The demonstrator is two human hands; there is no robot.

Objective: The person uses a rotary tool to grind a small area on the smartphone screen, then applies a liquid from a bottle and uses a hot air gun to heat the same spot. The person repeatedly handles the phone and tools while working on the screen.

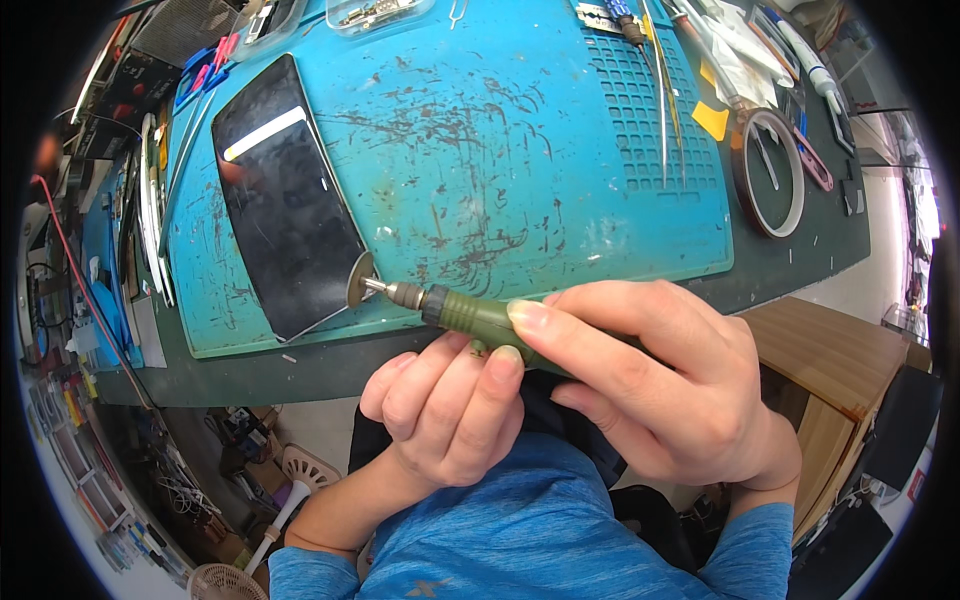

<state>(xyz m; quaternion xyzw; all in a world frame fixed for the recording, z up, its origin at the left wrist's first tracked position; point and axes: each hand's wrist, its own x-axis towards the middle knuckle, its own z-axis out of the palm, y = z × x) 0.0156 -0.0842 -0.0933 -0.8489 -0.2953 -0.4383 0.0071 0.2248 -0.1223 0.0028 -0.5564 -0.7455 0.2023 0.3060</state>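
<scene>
My right hand [650,370] grips a green pen-shaped rotary tool [465,312], index finger along its body. My left hand [445,410] is closed at its underside, fingertips beside a small green knob [479,349]. The tool points left, its thin metal disc [358,280] over the lower right end of a dark phone or screen panel [275,225]; I cannot tell whether they touch. The panel lies tilted on the scuffed blue mat [450,170], a pale strip [262,131] across its upper part.
Long tools [153,210] line the mat's left, below clear trays [370,10]. At right lie tweezers [663,120], a tape roll [742,175], yellow paper [710,121] and white tissues. A wooden cabinet [810,340] stands lower right, a white fan-like object [310,465] lower left.
</scene>
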